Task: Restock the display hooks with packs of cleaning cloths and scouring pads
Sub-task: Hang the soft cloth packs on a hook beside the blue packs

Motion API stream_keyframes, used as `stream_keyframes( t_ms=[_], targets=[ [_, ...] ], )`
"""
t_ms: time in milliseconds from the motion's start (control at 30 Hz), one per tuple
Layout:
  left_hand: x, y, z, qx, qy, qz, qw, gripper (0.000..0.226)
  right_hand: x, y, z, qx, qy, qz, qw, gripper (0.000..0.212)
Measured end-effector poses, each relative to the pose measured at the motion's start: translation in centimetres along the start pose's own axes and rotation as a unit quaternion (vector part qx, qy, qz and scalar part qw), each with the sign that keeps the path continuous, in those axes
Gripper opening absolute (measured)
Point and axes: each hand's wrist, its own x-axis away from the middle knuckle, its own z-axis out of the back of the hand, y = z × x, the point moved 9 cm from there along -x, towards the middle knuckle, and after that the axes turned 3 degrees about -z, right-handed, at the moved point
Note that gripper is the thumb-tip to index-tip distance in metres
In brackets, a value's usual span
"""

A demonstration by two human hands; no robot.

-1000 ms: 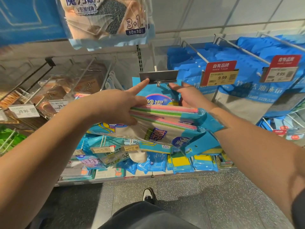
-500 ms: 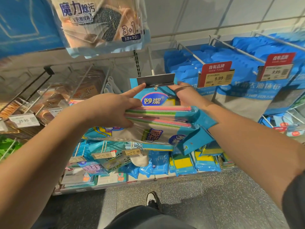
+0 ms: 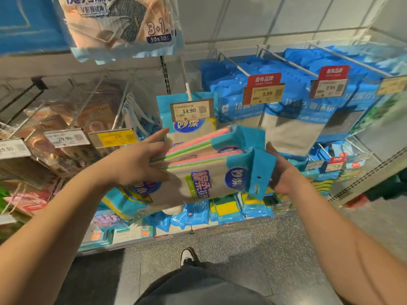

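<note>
- Plainly, from the head view, the left hand (image 3: 141,164) grips the near end of a stack of cloth packs (image 3: 207,170), thumb on top, forefinger pointing toward twelve o'clock, the other fingers curled beneath.
- The right hand (image 3: 284,175) lies at three o'clock of the stack, palm up and fingers straight, touching the blue header cards (image 3: 259,170) without pinching them.
- One pack (image 3: 189,126) already hangs on the hook (image 3: 187,89) at twelve o'clock, behind the 14.90 price tag (image 3: 191,110).
- Risk: the slick film packs may fan apart and slide toward six o'clock onto the floor (image 3: 253,249), since only one hand clamps them.
- Risk: a header hole could miss the hook tip hidden behind the tag, tearing the card.
</note>
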Motion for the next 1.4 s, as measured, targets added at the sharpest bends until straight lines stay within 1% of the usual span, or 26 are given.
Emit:
stream_keyframes(
  t_ms=[67,100,167,200,233,267,367,400,433,500,567,600,700,800,833,900,933,967,1033,1067,1100,1133,1167,1267,1333,1400],
  targets=[
    [0.8,-0.7,-1.2,0.082,0.018,0.030,0.996,0.079,0.3,0.5,0.2,-0.052,-0.036,0.030,0.998,0.052],
    [1.2,-1.1,-1.8,0.125,0.030,0.047,0.991,0.072,0.5,0.7,0.0,-0.069,-0.055,0.042,0.995,0.055],
    [2.0,-1.9,-3.1,0.200,0.057,0.094,0.974,0.056,0.4,1.2,0.1,-0.097,-0.058,0.070,0.991,0.065],
    [2.4,-2.3,-3.8,0.230,0.066,0.116,0.964,0.050,0.2,1.5,-0.1,-0.106,-0.067,0.076,0.989,0.071],
    [2.8,-2.8,-4.4,0.256,0.070,0.133,0.955,0.048,0.3,1.7,-0.5,-0.102,-0.073,0.078,0.989,0.073],
    [3.2,-3.1,-4.9,0.278,0.071,0.142,0.947,0.047,0.3,1.9,-0.9,-0.096,-0.072,0.078,0.990,0.068],
    [4.3,-3.8,-5.8,0.323,0.050,0.151,0.933,0.051,-0.1,1.9,-1.2,-0.051,-0.052,0.064,0.995,0.032],
    [4.6,-4.0,-6.0,0.328,0.043,0.151,0.931,0.052,-0.3,1.6,-1.3,-0.025,-0.045,0.063,0.997,0.024],
    [4.9,-4.0,-6.1,0.328,0.033,0.148,0.932,0.052,-0.4,1.1,-1.4,0.005,-0.037,0.064,0.997,0.021],
    [5.3,-4.3,-6.2,0.313,0.011,0.144,0.939,0.052,-0.8,0.7,-2.0,0.071,-0.028,0.045,0.996,0.020],
    [5.5,-4.6,-6.3,0.284,-0.011,0.145,0.948,0.060,-1.1,0.5,-2.6,0.086,-0.014,0.028,0.996,0.013],
    [5.6,-4.7,-6.3,0.265,-0.020,0.145,0.953,0.065,-1.1,0.2,-2.8,0.076,-0.003,0.031,0.997,0.010],
    [5.6,-4.4,-7.3,0.243,-0.035,0.122,0.962,0.072,-1.3,-0.4,-3.5,0.013,0.010,0.042,0.999,0.014],
    [5.4,-3.4,-8.6,0.189,-0.066,0.102,0.974,0.079,-2.0,0.0,-3.6,-0.036,0.019,0.048,0.998,0.018],
    [5.2,-3.3,-9.0,0.168,-0.075,0.094,0.978,0.083,-2.2,0.2,-3.4,-0.047,0.027,0.051,0.997,0.021],
    [5.4,-3.2,-9.6,0.136,-0.096,0.113,0.980,0.087,-2.9,0.3,-2.2,-0.081,0.053,0.066,0.993,0.043],
    [5.8,-3.2,-9.9,0.111,-0.114,0.119,0.980,0.084,-2.8,-0.4,-1.8,-0.083,0.066,0.086,0.991,0.049],
    [6.2,-3.3,-10.0,0.078,-0.128,0.118,0.982,0.074,-3.0,-1.2,-1.1,-0.071,0.076,0.106,0.989,0.051],
    [7.1,-3.8,-10.1,-0.008,-0.158,0.109,0.981,0.048,-3.2,-2.3,-0.8,-0.022,0.070,0.121,0.990,0.065],
    [7.5,-4.2,-10.3,-0.026,-0.176,0.108,0.978,0.049,-2.9,-2.6,-1.2,0.007,0.062,0.117,0.991,0.068],
    [7.7,-4.5,-10.4,-0.034,-0.191,0.107,0.975,0.053,-3.0,-2.8,-1.7,0.042,0.052,0.115,0.991,0.056],
    [7.7,-4.6,-10.3,-0.033,-0.198,0.102,0.974,0.056,-2.9,-2.9,-2.5,0.079,0.036,0.114,0.990,0.034],
    [7.4,-4.2,-10.0,-0.032,-0.200,0.097,0.975,0.057,-3.1,-3.0,-3.2,0.115,0.016,0.115,0.987,0.018],
    [6.0,-2.3,-8.6,-0.023,-0.202,0.076,0.976,0.056,-3.4,-3.4,-4.6,0.213,0.012,0.106,0.971,0.016],
    [4.5,-0.9,-7.0,-0.035,-0.195,0.065,0.978,0.049,-3.6,-4.0,-5.2,0.257,0.014,0.101,0.961,0.014],
    [2.7,0.5,-5.1,-0.063,-0.171,0.055,0.982,0.042,-3.9,-4.7,-5.7,0.287,0.022,0.108,0.952,0.013]
  ],
)
